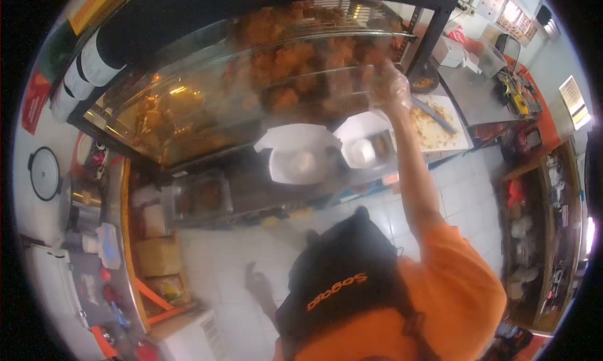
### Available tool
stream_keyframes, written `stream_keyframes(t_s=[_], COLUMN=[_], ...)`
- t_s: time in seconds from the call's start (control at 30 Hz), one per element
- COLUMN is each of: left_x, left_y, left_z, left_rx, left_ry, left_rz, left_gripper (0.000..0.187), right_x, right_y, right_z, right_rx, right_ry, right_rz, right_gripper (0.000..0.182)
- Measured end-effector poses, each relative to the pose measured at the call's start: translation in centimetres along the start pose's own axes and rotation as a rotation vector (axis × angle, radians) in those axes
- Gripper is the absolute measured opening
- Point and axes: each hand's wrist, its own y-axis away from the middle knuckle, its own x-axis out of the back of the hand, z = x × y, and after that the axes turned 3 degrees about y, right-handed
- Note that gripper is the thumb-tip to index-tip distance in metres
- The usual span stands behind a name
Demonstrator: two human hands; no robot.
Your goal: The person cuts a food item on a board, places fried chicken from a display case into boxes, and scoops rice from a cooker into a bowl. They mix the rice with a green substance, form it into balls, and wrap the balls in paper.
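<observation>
My right hand (391, 89), in a clear plastic glove, reaches up to the right end of a glass display case (207, 65). It is smeared by motion, and whether its fingers grip anything cannot be made out. Reddish-brown fried chicken pieces (286, 62) fill the racks beside it. Below stand two white takeaway boxes with raised lids, the left box (295, 163) and the right box (367, 148), each holding a rounded white item. Low on the left, my left hand (254, 276) hangs over the floor, blurred and dim, its fingers seemingly apart and nothing visible in it.
A knife (436, 117) lies on a crumb-strewn white cutting board (461, 138) right of my arm. Behind it is a dark bowl (424, 79). A clear tub (201, 194) sits at the counter's left end. Shelves (534, 235) line the right side.
</observation>
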Motion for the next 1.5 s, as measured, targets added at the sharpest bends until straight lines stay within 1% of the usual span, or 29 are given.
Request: stream_keyframes(t_s=[0.03,0.07,0.13,0.17,0.2,0.27,0.3,0.37,0.4,0.43,0.53,0.63,0.67,0.7,0.8,0.9,0.93,1.0,1.03,1.13,1.23,1.3,1.33,1.37,1.4,1.43,1.47,1.5], left_x=[-0.4,-0.7,-1.8,-1.6,-1.6,-1.4,-2.0,-1.9,-1.8,-1.9,-1.2,-1.5,-1.6,-1.3,-0.9,-2.2,-2.6,-2.6,-2.3,-2.7,-5.1,-5.2,-4.7,-4.7,-5.0,-5.1,-4.9,-4.6], left_y=[0.0,-0.2,-0.7,-1.2,-1.6,-2.0,-1.9,-1.8,-1.4,-0.9,0.5,3.4,3.5,4.0,4.3,3.3,3.1,0.9,-0.1,-1.5,-0.7,-1.0,-0.9,-0.7,-0.7,-0.7,-0.3,0.2], left_z=[0.0,0.3,0.2,0.9,1.4,2.1,1.0,0.1,-0.4,-1.0,-2.4,-6.1,-5.9,-5.7,-5.1,-6.2,-6.4,-3.6,-1.7,1.0,-2.6,-0.7,0.4,0.6,0.4,0.2,0.1,0.0], left_rx=[-0.02,-0.115,-0.091,-0.081,-0.073,-0.052,0.008,0.006,0.007,0.01,-0.013,0.104,0.144,0.198,0.211,0.115,0.176,0.3,0.232,0.182,0.092,0.033,0.015,0.041,0.062,0.078,0.099,0.117], left_ry=[0.026,-0.06,0.01,-0.005,-0.007,-0.015,0.067,0.074,0.076,0.001,-0.001,-0.036,-0.039,-0.062,-0.039,-0.003,0.003,0.009,0.01,0.008,0.062,0.029,0.004,0.024,0.048,0.074,0.069,0.066], left_rz=[-0.022,-0.031,-0.109,-0.174,-0.176,-0.174,-0.156,-0.136,-0.128,-0.102,-0.067,-0.011,0.007,-0.012,-0.053,-0.066,-0.105,-0.184,-0.189,-0.204,-0.199,-0.222,-0.238,-0.241,-0.235,-0.225,-0.216,-0.207], left_gripper=[0.044,0.042,0.04,0.039,0.038,0.038,0.039,0.039,0.039,0.04,0.039,0.038,0.038,0.038,0.037,0.037,0.035,0.033,0.033,0.033,0.032,0.031,0.031,0.031,0.031,0.031,0.032,0.034], right_x=[-0.6,-0.5,-0.3,-0.1,0.3,1.3,0.6,-0.7,-1.7,-2.8,-5.1,-5.6,-5.5,-5.3,-4.2,-2.5,-2.0,-1.0,-0.3,1.3,3.7,4.1,3.9,2.6,1.3,-0.1,-1.2,-2.4], right_y=[-0.8,0.0,1.5,1.8,1.7,-2.3,-4.5,-7.8,-9.5,-10.8,-13.4,-14.4,-14.7,-14.8,-14.9,-14.4,-14.2,-13.5,-13.3,-12.8,-12.1,-11.3,-16.9,-14.4,-12.1,-14.8,-15.1,-13.7], right_z=[2.5,1.1,-2.0,-5.5,-8.2,-10.6,-11.9,-13.7,-14.4,-15.1,-16.6,-16.4,-16.4,-16.1,-15.0,-13.4,-12.8,-11.1,-10.3,-10.0,-11.1,-10.3,-6.1,-9.9,-14.4,-12.3,-13.3,-13.9], right_rx=[0.169,0.332,0.667,0.641,0.62,0.875,0.928,1.022,1.034,1.013,0.892,0.811,0.793,0.779,0.737,0.688,0.673,0.64,0.633,0.638,0.632,0.624,0.475,0.594,0.727,0.995,1.009,0.999], right_ry=[0.165,0.33,0.663,0.699,0.732,0.645,0.823,1.187,1.3,1.349,1.335,1.261,1.234,1.199,1.112,1.036,1.009,0.966,0.954,0.932,0.921,0.913,1.144,1.586,2.022,2.192,2.11,1.967], right_rz=[0.005,0.0,0.077,0.122,0.167,0.172,0.129,0.038,-0.013,-0.045,-0.077,-0.057,-0.046,-0.039,-0.018,-0.014,-0.017,-0.033,-0.045,-0.093,-0.148,-0.213,-0.195,-0.374,-0.555,-0.526,-0.512,-0.476], right_gripper=[0.03,0.029,0.027,0.027,0.027,0.034,0.033,0.031,0.032,0.032,0.033,0.035,0.035,0.036,0.038,0.039,0.04,0.041,0.042,0.04,0.038,0.036,0.03,0.036,0.047,0.046,0.046,0.046])
